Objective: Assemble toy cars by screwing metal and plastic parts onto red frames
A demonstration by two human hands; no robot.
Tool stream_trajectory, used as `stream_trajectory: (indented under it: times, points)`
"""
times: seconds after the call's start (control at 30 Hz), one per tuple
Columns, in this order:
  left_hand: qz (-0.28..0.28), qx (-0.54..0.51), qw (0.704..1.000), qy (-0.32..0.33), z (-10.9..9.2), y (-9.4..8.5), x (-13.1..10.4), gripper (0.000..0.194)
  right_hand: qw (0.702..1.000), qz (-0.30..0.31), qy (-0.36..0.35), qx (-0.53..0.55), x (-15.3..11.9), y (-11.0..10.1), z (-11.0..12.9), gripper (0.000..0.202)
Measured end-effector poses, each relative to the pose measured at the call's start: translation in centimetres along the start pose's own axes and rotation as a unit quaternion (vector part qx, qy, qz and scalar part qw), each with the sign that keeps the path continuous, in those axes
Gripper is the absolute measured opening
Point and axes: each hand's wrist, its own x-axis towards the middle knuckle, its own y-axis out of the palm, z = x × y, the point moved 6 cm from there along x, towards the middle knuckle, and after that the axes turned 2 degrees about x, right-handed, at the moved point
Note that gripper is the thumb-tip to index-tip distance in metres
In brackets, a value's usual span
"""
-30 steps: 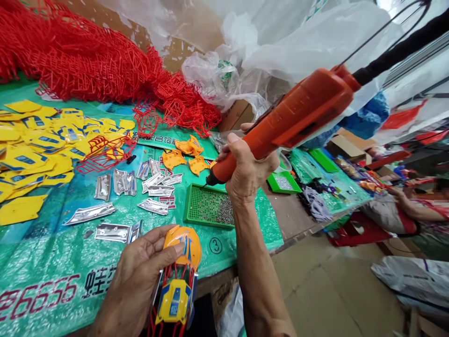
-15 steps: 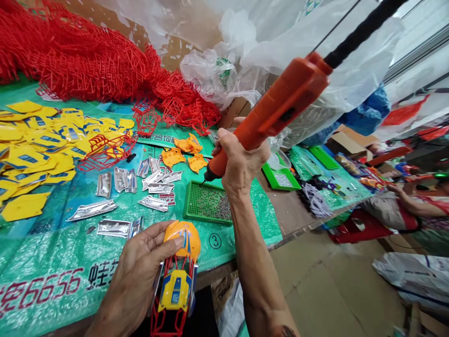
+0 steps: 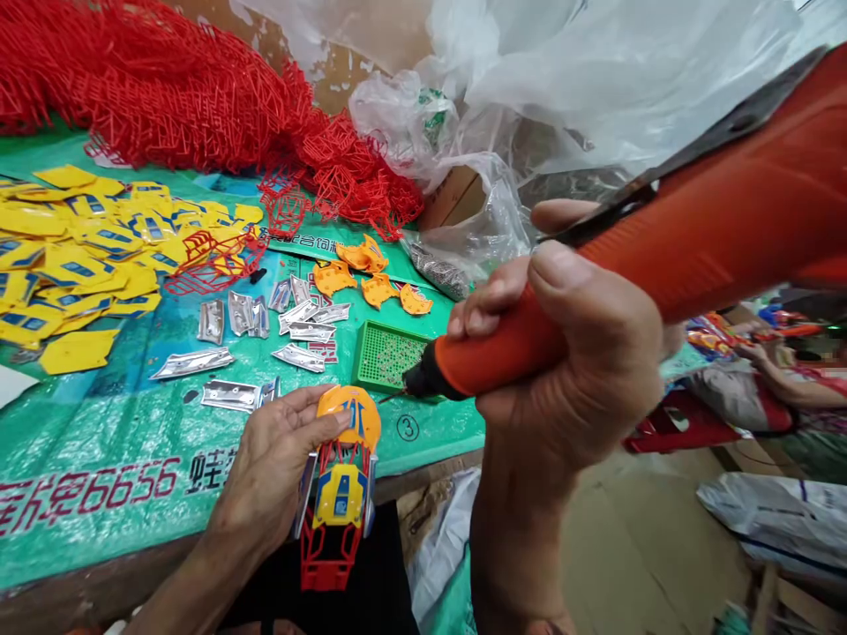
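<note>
My left hand [image 3: 271,463] grips a toy car body [image 3: 339,494] by its orange front piece, with the thumb on top. The body has a red frame, a yellow and blue panel and silvery sides. Wrapped round an orange electric screwdriver [image 3: 529,344], my right hand [image 3: 588,370] holds it slanted, its black tip down and to the left. That tip is over the near edge of a green tray [image 3: 371,339] of small screws, to the upper right of the car body and apart from it. Part of the tray is hidden behind the screwdriver.
Silvery parts [image 3: 301,355] and orange pieces [image 3: 380,289] lie beyond the car body. Yellow panels [image 3: 86,256] are heaped at left, below a pile of red frames [image 3: 198,97]. Clear plastic bags [image 3: 490,212] stand behind the tray. Another person's arm [image 3: 774,375] shows at right.
My right hand has brought the screwdriver nearer and lower, its tip shifting from above the tray's left side toward the near edge. The car body is a little higher in view, still held.
</note>
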Motion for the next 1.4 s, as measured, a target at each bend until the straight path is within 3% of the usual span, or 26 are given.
stream_trajectory:
  times: [0.2,0.6,0.9,1.4]
  points:
    - [-0.002,-0.024,1.000,0.008,-0.2,0.2,-0.2,0.038,0.998,0.010,0.055,0.016,-1.9,-0.2,0.3,0.019]
    - [0.002,-0.021,1.000,0.009,-0.1,0.1,0.0,0.041,0.999,0.020,0.038,0.004,-2.5,-0.4,-0.5,0.029]
    - [-0.004,-0.034,0.999,0.017,-0.3,0.3,-0.1,0.042,0.998,0.033,0.055,0.025,-2.7,-0.1,0.2,0.021]
    - [0.036,-0.036,0.998,0.034,-0.1,0.1,-0.1,0.046,0.994,0.018,0.090,0.066,-1.9,0.2,-0.3,0.018]
